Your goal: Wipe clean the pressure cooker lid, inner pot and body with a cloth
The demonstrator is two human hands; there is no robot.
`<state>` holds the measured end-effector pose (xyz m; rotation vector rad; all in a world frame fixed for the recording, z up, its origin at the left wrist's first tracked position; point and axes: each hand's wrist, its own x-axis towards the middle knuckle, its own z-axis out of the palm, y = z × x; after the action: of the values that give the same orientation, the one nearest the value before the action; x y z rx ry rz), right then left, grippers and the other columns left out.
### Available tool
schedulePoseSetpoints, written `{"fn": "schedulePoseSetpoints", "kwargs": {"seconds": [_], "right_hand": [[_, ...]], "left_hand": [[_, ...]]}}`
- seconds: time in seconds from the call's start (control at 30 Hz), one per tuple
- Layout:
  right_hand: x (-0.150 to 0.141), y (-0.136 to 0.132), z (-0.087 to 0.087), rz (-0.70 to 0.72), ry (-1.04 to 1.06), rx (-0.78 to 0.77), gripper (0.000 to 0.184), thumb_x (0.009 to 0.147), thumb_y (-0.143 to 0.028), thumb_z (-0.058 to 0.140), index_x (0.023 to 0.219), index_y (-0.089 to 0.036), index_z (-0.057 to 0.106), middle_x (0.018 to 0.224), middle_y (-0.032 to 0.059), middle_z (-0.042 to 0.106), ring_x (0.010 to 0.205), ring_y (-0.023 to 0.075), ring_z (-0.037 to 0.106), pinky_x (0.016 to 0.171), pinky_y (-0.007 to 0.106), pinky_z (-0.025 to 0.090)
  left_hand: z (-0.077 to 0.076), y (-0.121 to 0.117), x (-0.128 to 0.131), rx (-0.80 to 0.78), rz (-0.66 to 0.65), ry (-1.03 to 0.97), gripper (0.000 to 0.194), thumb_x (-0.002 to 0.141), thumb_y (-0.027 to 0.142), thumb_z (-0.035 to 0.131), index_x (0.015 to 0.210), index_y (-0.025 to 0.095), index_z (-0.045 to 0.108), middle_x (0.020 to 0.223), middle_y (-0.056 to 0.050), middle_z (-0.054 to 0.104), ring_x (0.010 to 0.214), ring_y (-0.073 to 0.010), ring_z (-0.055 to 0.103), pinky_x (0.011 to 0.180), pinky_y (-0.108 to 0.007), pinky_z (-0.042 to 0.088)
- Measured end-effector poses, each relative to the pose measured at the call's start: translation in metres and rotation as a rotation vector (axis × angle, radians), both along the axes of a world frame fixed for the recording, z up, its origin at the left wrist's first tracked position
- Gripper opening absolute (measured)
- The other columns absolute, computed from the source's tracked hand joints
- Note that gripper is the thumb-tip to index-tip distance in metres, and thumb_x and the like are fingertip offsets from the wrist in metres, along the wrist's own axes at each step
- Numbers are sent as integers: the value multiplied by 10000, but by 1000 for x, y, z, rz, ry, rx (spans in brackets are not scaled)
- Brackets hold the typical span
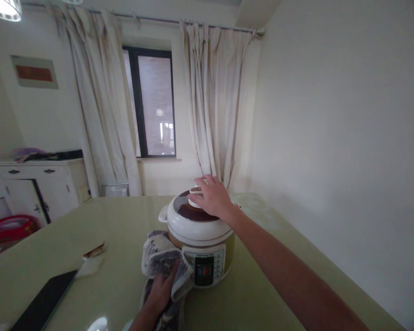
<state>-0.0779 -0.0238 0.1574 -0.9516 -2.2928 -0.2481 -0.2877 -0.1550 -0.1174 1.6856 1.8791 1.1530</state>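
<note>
A white electric pressure cooker with a dark brown lid top stands on the pale green table, its control panel facing me. My right hand reaches over the lid, thumb and fingers curved round the white lid handle. Part of the handle is hidden by the hand. Bunched in my left hand is a grey-and-white patterned cloth. The cloth lies against the cooker's front left side, and its lower end hangs down toward me.
A dark flat tablet-like object lies on the table at the left, near a small brownish packet. White walls and curtains stand behind. A red basin and a white cabinet are at far left.
</note>
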Motion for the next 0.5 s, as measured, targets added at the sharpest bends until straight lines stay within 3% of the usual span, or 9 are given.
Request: {"fn": "schedulePoseSetpoints", "kwargs": {"seconds": [0.07, 0.17, 0.33, 0.5], "right_hand": [[-16, 14, 3, -91, -159, -47, 553, 1045, -661, 542, 1318, -209, 710, 1297, 169, 704, 1238, 350, 652, 1006, 493, 542], [-28, 24, -2, -132, -216, -40, 529, 1087, -633, 455, 1222, -209, 741, 1219, 156, 734, 1177, 321, 684, 926, 428, 551], [-27, 34, -2, -45, -264, -9, 404, 1079, -524, 514, 1145, -209, 758, 1183, 121, 753, 1138, 270, 698, 922, 360, 524], [-22, 42, 3, 12, -292, 1, 405, 1066, -527, 540, 1087, -194, 768, 1154, 116, 768, 1121, 261, 702, 928, 336, 508]], "left_hand": [[-4, 1, 1, 37, -22, 62, 532, 911, 501, 592, 1318, 229, 799, 1274, -137, 815, 1374, -349, 674, 1214, -525, 471], [-18, 9, 3, 76, -8, 82, 517, 961, 411, 506, 1330, 194, 795, 1315, -148, 798, 1356, -342, 688, 1217, -527, 471], [-40, 22, -2, 84, 77, 80, 494, 1004, 428, 500, 1291, 174, 810, 1233, -178, 817, 1303, -337, 723, 1145, -510, 550], [-47, 20, -26, 101, -17, 175, 498, 928, 415, 606, 1341, 209, 794, 1252, -175, 804, 1299, -348, 720, 1147, -491, 543]]}}
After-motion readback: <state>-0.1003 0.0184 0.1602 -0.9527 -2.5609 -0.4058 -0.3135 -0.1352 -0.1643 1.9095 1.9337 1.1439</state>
